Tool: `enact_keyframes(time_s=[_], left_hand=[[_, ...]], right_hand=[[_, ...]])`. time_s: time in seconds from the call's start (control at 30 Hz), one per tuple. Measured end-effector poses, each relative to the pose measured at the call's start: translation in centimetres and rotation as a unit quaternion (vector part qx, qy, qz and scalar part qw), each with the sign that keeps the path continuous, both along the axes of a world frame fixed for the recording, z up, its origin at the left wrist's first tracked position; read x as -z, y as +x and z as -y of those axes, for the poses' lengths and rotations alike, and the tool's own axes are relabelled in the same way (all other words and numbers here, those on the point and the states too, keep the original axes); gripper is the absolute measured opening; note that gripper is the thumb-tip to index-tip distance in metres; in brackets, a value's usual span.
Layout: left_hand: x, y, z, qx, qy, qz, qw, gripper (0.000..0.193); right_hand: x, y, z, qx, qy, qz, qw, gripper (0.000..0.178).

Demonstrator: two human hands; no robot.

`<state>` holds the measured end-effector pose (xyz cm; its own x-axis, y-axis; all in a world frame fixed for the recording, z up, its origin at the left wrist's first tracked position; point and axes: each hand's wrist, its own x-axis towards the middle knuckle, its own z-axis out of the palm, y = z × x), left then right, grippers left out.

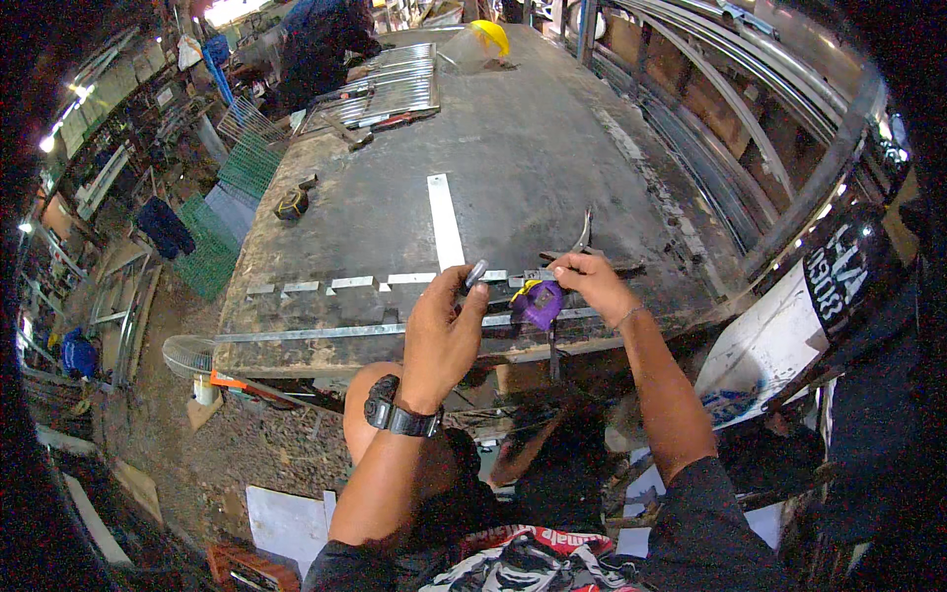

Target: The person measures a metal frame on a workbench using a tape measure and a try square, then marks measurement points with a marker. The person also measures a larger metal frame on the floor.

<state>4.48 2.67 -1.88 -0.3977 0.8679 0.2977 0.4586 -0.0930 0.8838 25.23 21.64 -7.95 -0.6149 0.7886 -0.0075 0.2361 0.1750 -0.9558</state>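
Note:
My left hand [441, 326] is closed around a short grey cylinder [476, 272], pen-like, its end showing between thumb and forefinger. To its right lies a purple tape measure [538, 304] with a bit of yellow blade [523, 288] out. My right hand [595, 287] pinches at the tape's upper right side, by a small metal piece; what its fingertips grip is hidden. Short metal pieces [349, 283] stand in a row along the table's near side. In front of them runs a long metal strip [316, 333]. A pale flat bar [444, 217] points away beyond my left hand.
The dark worktable [345, 227] bears a second tape measure [292, 204], a hammer [350, 135], a ribbed metal panel [395, 79] and a yellow-topped face shield [478, 44]. Pliers-like handles [586, 232] lie beyond my right hand. Long metal stock [710, 148] lines the right; a fan [189, 356] stands left.

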Motion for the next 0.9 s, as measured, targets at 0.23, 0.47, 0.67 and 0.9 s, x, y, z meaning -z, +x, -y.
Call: enact_keyframes(time_s=[0.23,0.47,0.67,0.9], left_hand=[[0.7,0.7,-0.5,0.027,0.029,-0.004,0.999,0.030],[0.1,1.9,-0.9,0.020,0.005,0.004,1.000,0.027],[1.2,2.2,-1.4,0.032,0.016,-0.008,0.999,0.032],[3.4,3.4,-3.1,-0.004,-0.040,-0.037,0.999,0.034]], right_hand=[[1.1,0.0,-0.3,0.050,0.122,-0.002,0.991,0.020],[1.8,-0.6,-0.9,0.065,0.216,0.056,0.973,0.020],[2.5,0.4,0.1,0.066,0.254,0.071,0.962,0.024],[3.5,1.3,-0.5,0.059,0.260,0.070,0.961,0.034]])
